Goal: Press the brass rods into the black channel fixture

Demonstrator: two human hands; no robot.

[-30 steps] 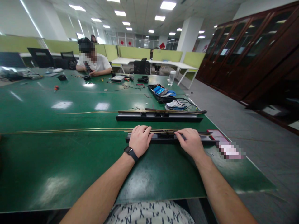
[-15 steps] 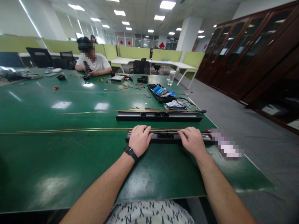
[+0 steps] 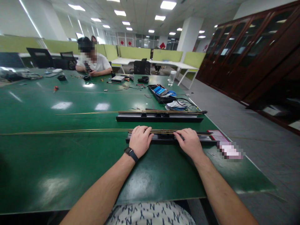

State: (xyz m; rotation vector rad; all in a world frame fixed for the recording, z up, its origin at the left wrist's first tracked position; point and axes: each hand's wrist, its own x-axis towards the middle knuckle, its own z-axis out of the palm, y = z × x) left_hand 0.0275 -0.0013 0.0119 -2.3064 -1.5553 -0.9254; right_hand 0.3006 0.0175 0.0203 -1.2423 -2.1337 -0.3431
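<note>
Long thin brass-coloured rods (image 3: pixel 77 131) lie along the near black rail (image 3: pixel 164 141) and stick out far past its left end. My left hand (image 3: pixel 140 141), with a dark watch on the wrist, is curled over the rods and the rail's left part; its fingertips are partly hidden. Toward the rail's right part, my right hand (image 3: pixel 190 142) has thumb and forefinger pinched at the rods. Behind runs a second black rail (image 3: pixel 159 119) with similar rods on top. A flat pink-white item with a red edge (image 3: pixel 217 135) lies by the near rail's right end, partly blurred out.
On the green table (image 3: pixel 70 168), a black tray (image 3: pixel 161 99) holds blue items, with gloves (image 3: pixel 175 105) beside it. A clear plastic cup (image 3: pixel 172 78) stands at the far edge. Across the table sits a person in a white shirt (image 3: pixel 103 64). Small parts and cables lie scattered there.
My right hand has slid a little left along the rods, uncovering more of the rail's right end. The left hand has stayed in place.
</note>
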